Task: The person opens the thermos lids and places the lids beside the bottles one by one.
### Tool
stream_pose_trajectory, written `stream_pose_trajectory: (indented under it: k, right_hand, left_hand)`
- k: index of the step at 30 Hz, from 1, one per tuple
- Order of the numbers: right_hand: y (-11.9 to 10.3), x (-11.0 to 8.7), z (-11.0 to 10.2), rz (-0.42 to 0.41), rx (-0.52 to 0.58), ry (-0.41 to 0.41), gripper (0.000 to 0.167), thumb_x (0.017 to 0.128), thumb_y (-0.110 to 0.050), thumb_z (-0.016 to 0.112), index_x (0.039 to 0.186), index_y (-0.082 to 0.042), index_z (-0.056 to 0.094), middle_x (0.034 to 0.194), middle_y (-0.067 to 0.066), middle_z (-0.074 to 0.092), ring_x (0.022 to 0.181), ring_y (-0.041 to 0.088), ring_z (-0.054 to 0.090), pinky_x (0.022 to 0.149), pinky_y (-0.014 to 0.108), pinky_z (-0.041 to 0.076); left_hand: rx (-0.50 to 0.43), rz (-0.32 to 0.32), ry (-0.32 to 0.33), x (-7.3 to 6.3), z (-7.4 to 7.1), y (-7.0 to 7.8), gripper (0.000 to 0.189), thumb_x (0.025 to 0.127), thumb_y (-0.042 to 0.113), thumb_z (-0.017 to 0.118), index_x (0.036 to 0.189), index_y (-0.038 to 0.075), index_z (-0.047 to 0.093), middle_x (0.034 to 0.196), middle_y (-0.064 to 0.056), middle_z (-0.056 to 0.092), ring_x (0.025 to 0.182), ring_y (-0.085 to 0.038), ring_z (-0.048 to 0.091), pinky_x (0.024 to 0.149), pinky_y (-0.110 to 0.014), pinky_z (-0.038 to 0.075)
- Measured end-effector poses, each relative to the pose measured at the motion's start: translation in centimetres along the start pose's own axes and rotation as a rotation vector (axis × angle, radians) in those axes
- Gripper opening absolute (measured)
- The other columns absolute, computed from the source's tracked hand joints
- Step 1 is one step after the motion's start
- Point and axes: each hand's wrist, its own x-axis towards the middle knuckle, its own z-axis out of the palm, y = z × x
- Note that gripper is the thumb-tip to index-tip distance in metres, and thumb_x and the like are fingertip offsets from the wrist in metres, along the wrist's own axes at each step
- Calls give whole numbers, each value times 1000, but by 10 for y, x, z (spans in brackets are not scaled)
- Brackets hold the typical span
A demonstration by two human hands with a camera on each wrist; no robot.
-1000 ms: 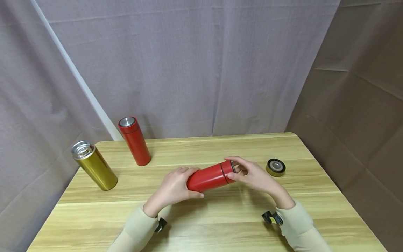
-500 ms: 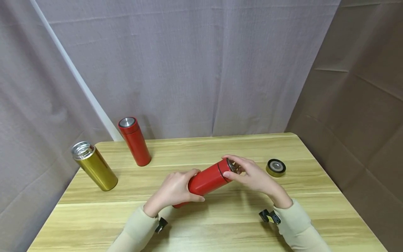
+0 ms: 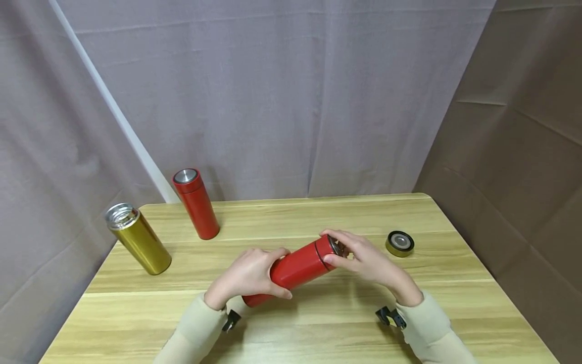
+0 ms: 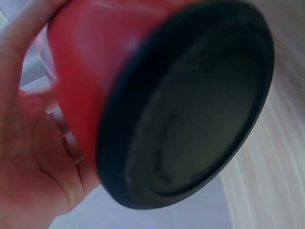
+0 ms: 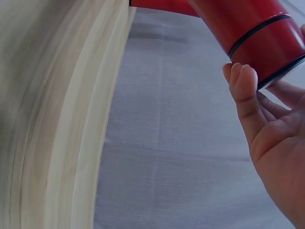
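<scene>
A red thermos bottle (image 3: 302,266) lies tilted between both hands above the table, cap end to the right and higher. My left hand (image 3: 253,273) grips its body, and the bottle's lower end sticks out below the palm. Its dark round base (image 4: 195,114) fills much of the left wrist view. My right hand (image 3: 370,259) holds the red cap (image 3: 326,249), thumb near the black seam and fingers over the far side. In the right wrist view the thumb presses the cap (image 5: 269,50) just past that seam. Some right fingertips are hidden.
A gold thermos bottle (image 3: 143,245) without a lid stands at the left of the wooden table (image 3: 336,323). Behind it stands another red thermos bottle (image 3: 197,207), capped. A gold lid (image 3: 400,244) lies upturned at the right. Grey cloth (image 3: 254,101) hangs behind.
The held bottle has tipped more steeply, and its lower end has slid out below the left palm. The right hand has moved slightly left with the cap. Things on the table have stayed put.
</scene>
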Motion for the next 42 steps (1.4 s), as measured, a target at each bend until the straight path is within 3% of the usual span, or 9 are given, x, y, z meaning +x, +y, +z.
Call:
stream_pose_trajectory:
  k: [15, 20, 25, 42]
  right_hand:
    - [-11, -1, 2, -142, -53, 38, 47, 94, -20, 73, 136, -5, 58, 105, -1, 63, 81, 9, 57, 65, 28, 51]
    - [-15, 1, 2, -134, -89, 53, 47, 93, -23, 74, 135, -7, 60, 116, 5, 66, 91, 11, 60, 74, 31, 53]
    - [-15, 1, 1, -132, -86, 52, 47, 93, -24, 74, 135, -7, 60, 116, 6, 66, 91, 12, 60, 74, 32, 52]
    - [-15, 6, 7, -278, -61, 78, 45, 91, -17, 75, 131, -3, 59, 115, 9, 66, 91, 13, 61, 73, 32, 55]
  left_hand:
    - [-136, 106, -64, -3, -7, -10, 73, 68, 52, 88, 129, 22, 61, 93, 18, 68, 73, 3, 59, 65, -21, 48]
    - [-171, 105, -68, -4, -9, -13, 73, 67, 53, 89, 128, 24, 61, 92, 20, 68, 73, 3, 60, 65, -22, 49]
    - [-181, 98, -80, -4, -12, -14, 72, 67, 53, 89, 128, 26, 61, 89, 21, 67, 71, 3, 61, 64, -22, 49]
    - [-181, 114, -107, -5, -18, -19, 73, 67, 52, 89, 129, 27, 61, 92, 22, 68, 72, 2, 61, 65, -23, 49]
